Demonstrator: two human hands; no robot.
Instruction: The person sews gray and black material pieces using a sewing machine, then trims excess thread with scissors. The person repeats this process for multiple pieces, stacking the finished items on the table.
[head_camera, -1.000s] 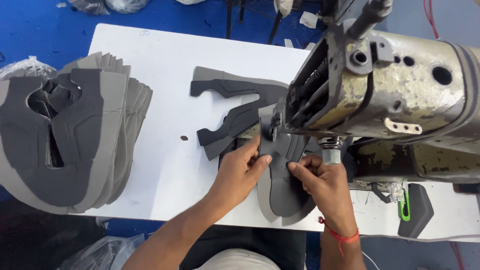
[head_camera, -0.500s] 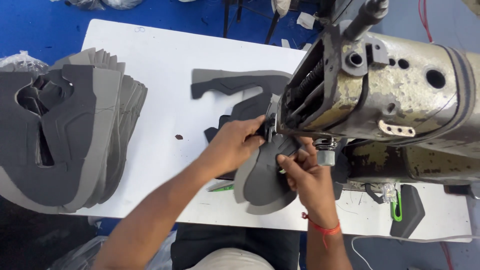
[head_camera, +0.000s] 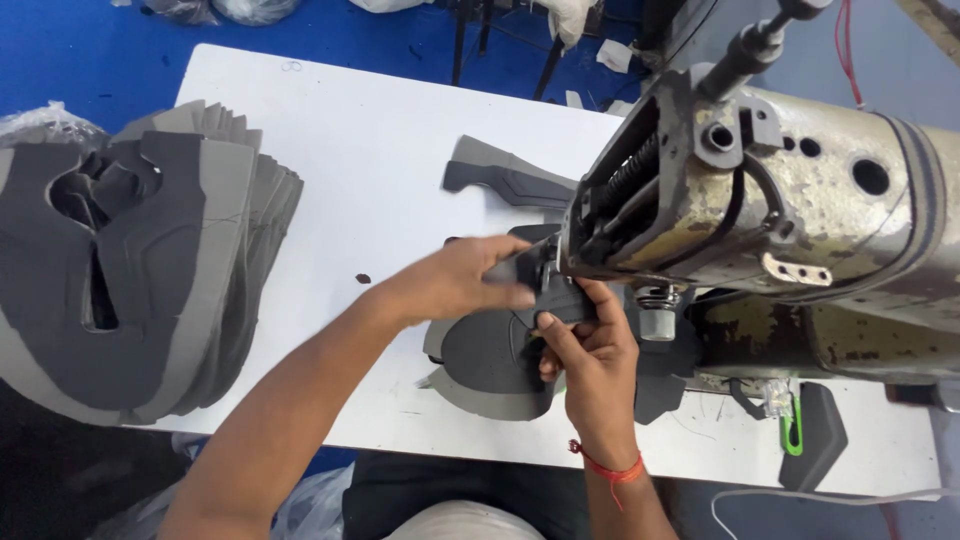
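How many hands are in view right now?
2. The left hand grips the grey fabric piece beside the sewing machine; the right hand pinches it just below the machine's head.

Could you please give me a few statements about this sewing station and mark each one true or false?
1. Both hands hold the dark grey cut piece at the head of the sewing machine. True: the left hand and the right hand both grip it there.
2. The stack of grey cut pieces lies at the right end of the white table. False: it lies at the left end.
3. The right wrist wears a red string band. True.
4. The sewing machine looks brand new. False: its paint is worn and chipped.
5. A separate grey shaped piece lies on the table beyond the hands. True.
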